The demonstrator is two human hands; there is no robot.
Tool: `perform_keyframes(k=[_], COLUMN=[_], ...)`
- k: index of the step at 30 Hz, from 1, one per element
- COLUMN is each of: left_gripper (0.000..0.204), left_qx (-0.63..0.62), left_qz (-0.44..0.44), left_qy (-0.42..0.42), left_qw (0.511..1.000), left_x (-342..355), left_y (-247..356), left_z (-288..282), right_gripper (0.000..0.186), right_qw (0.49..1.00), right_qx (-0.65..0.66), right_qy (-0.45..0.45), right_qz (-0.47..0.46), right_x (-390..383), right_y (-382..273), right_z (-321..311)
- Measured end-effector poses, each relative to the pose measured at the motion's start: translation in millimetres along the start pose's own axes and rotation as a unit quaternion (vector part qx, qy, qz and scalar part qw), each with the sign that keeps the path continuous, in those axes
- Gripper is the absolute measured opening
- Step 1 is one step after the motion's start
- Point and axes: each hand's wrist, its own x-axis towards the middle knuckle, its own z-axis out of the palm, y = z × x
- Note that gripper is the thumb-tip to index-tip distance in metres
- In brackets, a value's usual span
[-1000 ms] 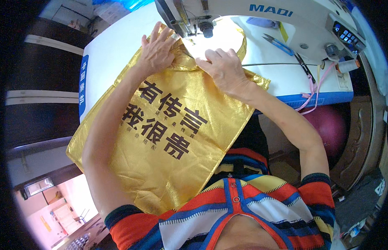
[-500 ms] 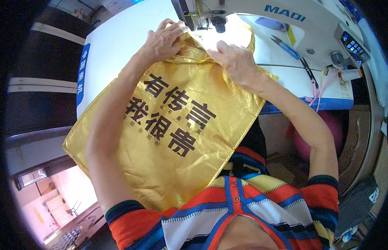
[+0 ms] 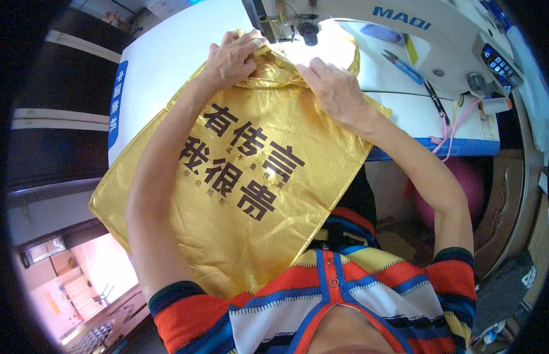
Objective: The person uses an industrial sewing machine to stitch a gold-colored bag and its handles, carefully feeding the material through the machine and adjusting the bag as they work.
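Top centre, the left hand (image 3: 232, 60) lies spread on the gold cloth (image 3: 233, 168); the right hand (image 3: 336, 89) seemingly pinches its glare-washed edge; even tension should limit puckers.

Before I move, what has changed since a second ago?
The left hand, right hand, gold fabric and sewing machine all sit a little farther right in the picture, seemingly from a shift of the viewpoint. Nothing was visibly taken hold of or let go. Both hands stay on the gold fabric, and the blue snips stay on the white table.
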Motion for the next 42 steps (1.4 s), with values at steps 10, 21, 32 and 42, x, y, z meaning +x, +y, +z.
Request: perform_keyframes(k=[10, 21, 32, 42], left_gripper=[0.053, 0.054, 0.052, 0.065], left_qx=[-0.034, -0.057, 0.178, 0.042], left_qz=[0.01, 0.015, 0.203, 0.126], left_qy=[0.007, -0.039, -0.088, -0.177], left_qw=[0.999, 0.998, 0.959, 0.975], left_x=[-0.5, 11.0, 10.3, 1.5], left_y=[-7.4, 0.1, -18.9, -30.7], left_z=[11.5, 3.2, 17.7, 1.4], right_gripper=[0.049, 0.029, 0.018, 0.022], right_qw=[0.886, 0.952, 0.888, 0.857], right_qx=[0.376, 0.209, 0.458, 0.508], right_qy=[-0.148, 0.061, -0.037, -0.079], right_qz=[-0.227, -0.215, -0.014, 0.041], right_x=[-80.7, -127.7, -125.1, -95.9], right_y=[-49.8, -126.0, -54.4, 0.9], right_z=[-98.2, -46.9, -81.5, -84.2])
